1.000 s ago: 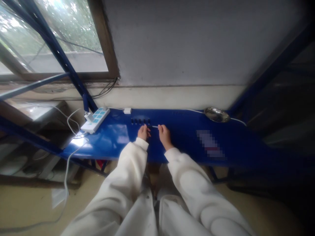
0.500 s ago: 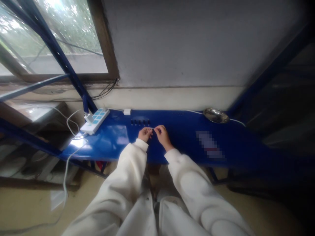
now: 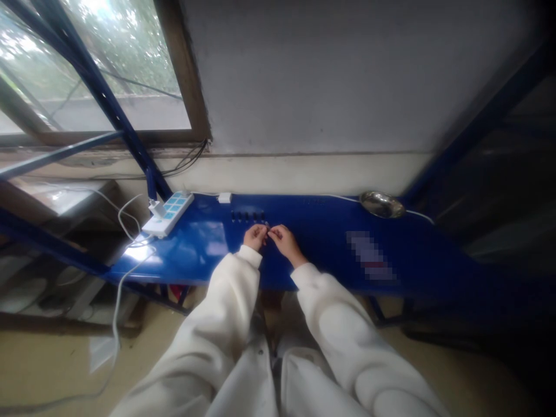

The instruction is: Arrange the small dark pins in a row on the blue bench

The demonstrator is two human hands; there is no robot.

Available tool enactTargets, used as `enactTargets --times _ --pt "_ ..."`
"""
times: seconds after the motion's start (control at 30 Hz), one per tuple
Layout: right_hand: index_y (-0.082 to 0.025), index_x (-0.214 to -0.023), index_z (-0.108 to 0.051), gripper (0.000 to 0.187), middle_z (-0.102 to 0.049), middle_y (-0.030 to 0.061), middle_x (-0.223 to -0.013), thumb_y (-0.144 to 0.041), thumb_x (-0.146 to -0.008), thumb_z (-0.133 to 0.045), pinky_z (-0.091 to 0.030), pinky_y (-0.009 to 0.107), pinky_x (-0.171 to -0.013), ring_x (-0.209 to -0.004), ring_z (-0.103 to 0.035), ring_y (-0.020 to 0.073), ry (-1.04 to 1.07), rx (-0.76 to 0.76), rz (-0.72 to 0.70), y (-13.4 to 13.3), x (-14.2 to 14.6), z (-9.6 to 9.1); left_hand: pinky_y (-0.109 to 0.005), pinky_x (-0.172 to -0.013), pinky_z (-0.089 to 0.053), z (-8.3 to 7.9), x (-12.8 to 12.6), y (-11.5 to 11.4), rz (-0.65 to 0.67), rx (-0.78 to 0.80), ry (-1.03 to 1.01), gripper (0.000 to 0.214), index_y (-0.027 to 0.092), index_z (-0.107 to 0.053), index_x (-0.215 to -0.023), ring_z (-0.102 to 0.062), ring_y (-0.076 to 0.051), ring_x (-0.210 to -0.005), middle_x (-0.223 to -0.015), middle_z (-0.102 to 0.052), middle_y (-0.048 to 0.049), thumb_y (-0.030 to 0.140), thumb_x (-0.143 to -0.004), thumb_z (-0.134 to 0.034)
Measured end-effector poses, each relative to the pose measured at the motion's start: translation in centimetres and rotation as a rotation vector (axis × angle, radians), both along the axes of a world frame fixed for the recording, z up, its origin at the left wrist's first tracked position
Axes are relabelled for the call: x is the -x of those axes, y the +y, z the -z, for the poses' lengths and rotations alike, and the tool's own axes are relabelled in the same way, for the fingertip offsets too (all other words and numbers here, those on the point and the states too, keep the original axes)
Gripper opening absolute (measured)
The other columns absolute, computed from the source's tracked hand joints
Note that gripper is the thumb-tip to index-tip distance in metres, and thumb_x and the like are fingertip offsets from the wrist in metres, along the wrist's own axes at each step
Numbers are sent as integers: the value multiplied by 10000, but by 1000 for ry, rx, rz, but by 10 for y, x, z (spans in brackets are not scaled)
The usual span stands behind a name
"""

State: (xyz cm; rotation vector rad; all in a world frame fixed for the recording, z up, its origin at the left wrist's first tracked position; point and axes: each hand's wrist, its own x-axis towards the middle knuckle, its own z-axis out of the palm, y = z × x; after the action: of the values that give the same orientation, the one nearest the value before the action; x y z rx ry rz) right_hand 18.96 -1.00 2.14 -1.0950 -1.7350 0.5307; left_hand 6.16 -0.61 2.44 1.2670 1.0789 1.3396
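Note:
Both of my hands meet above the middle of the blue table (image 3: 313, 255). My left hand (image 3: 255, 237) is closed in a pinch, its fingertips close to those of my right hand (image 3: 283, 239), which is pinched too. Between the fingertips there seems to be something small and dark, too small to name. Just beyond my left hand stands a row of several small black pieces (image 3: 247, 216) with light lower ends.
A white power strip (image 3: 168, 214) with a plug and cables lies at the table's left end. A white adapter (image 3: 225, 198) sits at the back edge. At the back right is a shiny metal bowl (image 3: 382, 204); a blurred-out patch (image 3: 371, 255) lies nearer.
My right hand has shifted slightly left and down, bringing its fingertips closer to my left hand. The thin light piece between them no longer shows. The row of black pieces is unchanged.

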Motion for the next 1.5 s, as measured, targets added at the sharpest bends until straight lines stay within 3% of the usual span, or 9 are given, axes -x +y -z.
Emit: enactTargets --times 0.17,0.6,0.8,1.07,1.5 --pt "-167 -780 -548 165 -595 25 -698 -320 -740 -502 -431 248 -602 -618 -547 122 35 135 -92 -2 1 3 -182 -309 -278 -4 1 -2 23 31 7 377 129 -556 -730 -418 -59 -316 -412 -442 52 496 -644 -557" --pt "-164 -738 -553 150 -604 32 -675 -302 -725 -494 -428 234 -581 -594 -545 120 -29 96 -47 -1 3 -2 -186 -302 -275 -8 0 -3 -13 108 -59 330 126 -516 -754 -420 -55 -311 -487 -484 47 431 -639 -563" --pt "-148 -699 -542 215 -604 45 -667 -359 -713 -505 -426 237 -591 -608 -555 132 45 81 114 30 -12 -6 -177 -292 -260 -4 -1 0 -46 115 -9 251 129 -504 -724 -419 -52 -305 -500 -492 41 377 -683 -522" --pt "-157 -648 -531 153 -585 37 -625 -301 -698 -524 -386 238 -563 -573 -514 132 -213 89 323 86 -49 -7 -163 -316 -271 -3 -4 -2 -2 126 68 168 129 -517 -713 -428 -48 -320 -486 -493 39 296 -710 -494" --pt "-173 -718 -567 119 -619 41 -702 -281 -715 -516 -369 224 -556 -610 -531 130 -388 153 340 109 -46 0 -165 -329 -282 -14 -7 -9 23 152 75 151 123 -525 -716 -431 -48 -336 -497 -494 33 267 -718 -476"
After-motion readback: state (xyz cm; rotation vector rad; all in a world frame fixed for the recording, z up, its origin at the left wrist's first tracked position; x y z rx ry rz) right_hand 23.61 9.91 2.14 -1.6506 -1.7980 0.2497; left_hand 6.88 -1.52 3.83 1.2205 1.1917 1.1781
